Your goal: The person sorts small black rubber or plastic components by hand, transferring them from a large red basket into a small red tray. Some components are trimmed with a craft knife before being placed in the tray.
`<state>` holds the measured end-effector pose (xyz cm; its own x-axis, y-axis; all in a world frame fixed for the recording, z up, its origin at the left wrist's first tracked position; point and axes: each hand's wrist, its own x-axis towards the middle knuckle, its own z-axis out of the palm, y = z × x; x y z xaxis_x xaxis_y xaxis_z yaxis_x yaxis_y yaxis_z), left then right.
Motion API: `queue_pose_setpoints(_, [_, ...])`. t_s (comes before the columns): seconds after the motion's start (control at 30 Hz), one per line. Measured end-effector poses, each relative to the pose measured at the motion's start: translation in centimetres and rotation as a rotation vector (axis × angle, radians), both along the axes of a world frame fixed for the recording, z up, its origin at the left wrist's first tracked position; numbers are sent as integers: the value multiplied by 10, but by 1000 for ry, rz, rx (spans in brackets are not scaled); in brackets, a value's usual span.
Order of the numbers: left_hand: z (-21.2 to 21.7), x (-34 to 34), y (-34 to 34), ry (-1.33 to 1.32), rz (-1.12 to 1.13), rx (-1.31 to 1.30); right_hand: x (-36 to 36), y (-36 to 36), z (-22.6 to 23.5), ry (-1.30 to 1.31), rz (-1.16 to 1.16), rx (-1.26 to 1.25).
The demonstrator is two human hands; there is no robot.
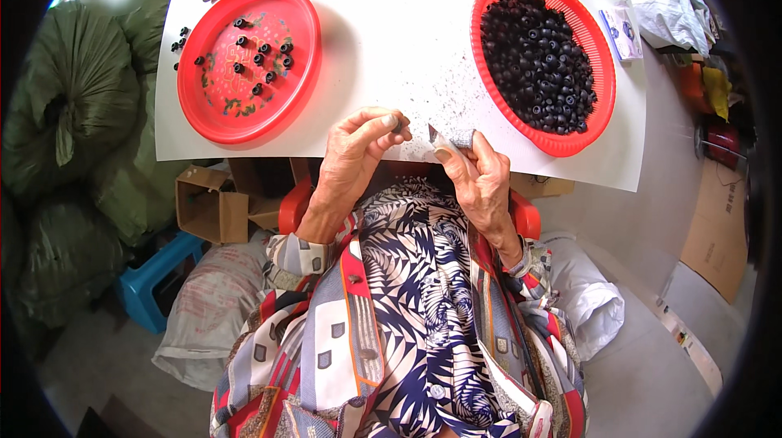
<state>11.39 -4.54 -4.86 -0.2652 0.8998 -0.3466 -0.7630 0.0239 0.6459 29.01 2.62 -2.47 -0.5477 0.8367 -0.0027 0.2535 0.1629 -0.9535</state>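
fingers first: left hand (358,145) pinches one small black cap-like part (397,122) between thumb and forefinger tip, other fingers curled under; right hand (476,169) closed round a short grey blade tool (450,140), tip pointing up-left toward the part, small gap between tip and part

big to small after that: white board (391,31) lies across the lap as the work surface, near edge sits on a red chair's arms (295,203). right of it a red basket (595,47) piled nearly full with black parts (538,59). left a flat red plate (289,96) with only about a dozen parts (262,58) scattered, a few more (176,45) loose on the board just beside its rim. fine black specks (407,96) dusted on the board ahead of the hands

progress, my read: early. plate near bare, basket heaped, so most of the lot is left

pose: both forearms come up from the lower edge, wrists bent, hands meeting over the board's near edge, close together but not touching

around: green sacks (73,104) left, cardboard boxes (213,206) and blue stool (155,279) below the board
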Motion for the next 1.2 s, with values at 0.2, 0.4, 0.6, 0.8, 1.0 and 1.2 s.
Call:
queue_pose_setpoints(0.2, [7,0,1,98,20,-34,2,-1,9,-16,-4,-54])
queue_pose_setpoints(0.4, [35,-49,7,855,443,-124,13,3,-3,-79,9,-11])
queue_pose_setpoints(0.6, [20,-114,3,1144,586,-302,23,4,-16,-85,-26,7])
queue_pose_setpoints(0.8, [12,-138,1,1390,532,-320,25,6,-20,-68,-27,121])
queue_pose_setpoints(1.0, [40,-108,31,1481,405,-341,21,5,-33,-96,-52,115])
queue_pose_setpoints(1.2, [67,-11,119,1562,-134,207,23,7,-47,-145,-74,181])
